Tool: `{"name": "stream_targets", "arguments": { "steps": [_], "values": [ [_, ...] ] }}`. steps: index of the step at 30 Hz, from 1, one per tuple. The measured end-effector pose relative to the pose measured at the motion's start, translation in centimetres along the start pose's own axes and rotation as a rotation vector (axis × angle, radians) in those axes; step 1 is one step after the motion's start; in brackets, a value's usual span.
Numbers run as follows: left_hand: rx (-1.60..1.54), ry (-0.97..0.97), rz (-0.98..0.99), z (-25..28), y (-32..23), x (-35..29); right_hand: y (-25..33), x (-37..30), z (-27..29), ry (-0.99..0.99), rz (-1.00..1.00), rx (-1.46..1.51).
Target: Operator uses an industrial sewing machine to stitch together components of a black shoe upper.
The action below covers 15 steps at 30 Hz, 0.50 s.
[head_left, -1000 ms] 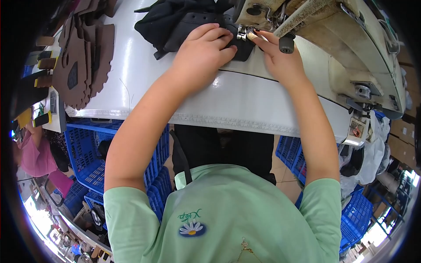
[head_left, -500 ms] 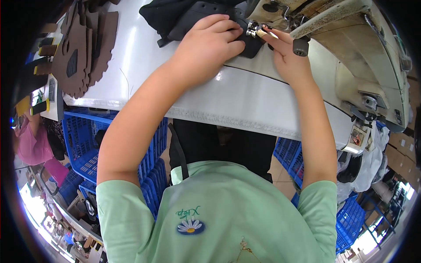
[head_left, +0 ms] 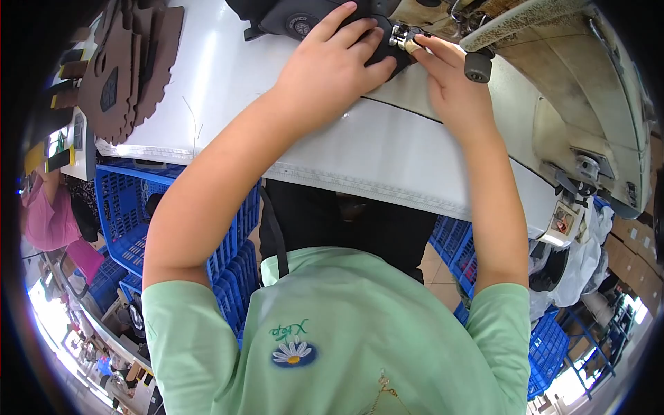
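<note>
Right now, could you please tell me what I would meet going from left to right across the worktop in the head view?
Brown pieces → left hand → presser foot → right hand → machine column.

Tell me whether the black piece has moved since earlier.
Yes: the black piece has shifted, its left end now farther from the table's ruled near edge.

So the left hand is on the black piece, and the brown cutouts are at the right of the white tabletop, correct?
Not quite: the head view shows the brown cutouts at the left of the white tabletop. The left hand is on the black piece.
</note>
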State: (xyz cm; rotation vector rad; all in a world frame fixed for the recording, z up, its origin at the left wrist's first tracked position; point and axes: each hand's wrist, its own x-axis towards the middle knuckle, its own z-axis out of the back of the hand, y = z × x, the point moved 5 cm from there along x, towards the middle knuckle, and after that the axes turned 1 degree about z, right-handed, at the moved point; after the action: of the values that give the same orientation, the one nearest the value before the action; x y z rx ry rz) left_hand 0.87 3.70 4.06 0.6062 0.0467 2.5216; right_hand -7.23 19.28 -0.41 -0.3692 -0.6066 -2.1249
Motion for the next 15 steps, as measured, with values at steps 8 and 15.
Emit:
{"name": "stream_targets", "arguments": {
  "steps": [8, 15],
  "values": [
    [-0.128, -0.022, -0.017, -2.3, 2.4, -1.3, -0.4, 0.6, 0.3, 0.136, -0.045, 0.026],
    [-0.216, 0.035, -0.020, -2.6, 3.2, -1.4, -1.0, 0.2, 0.0, 0.146, -0.120, 0.008]
  ]
}}
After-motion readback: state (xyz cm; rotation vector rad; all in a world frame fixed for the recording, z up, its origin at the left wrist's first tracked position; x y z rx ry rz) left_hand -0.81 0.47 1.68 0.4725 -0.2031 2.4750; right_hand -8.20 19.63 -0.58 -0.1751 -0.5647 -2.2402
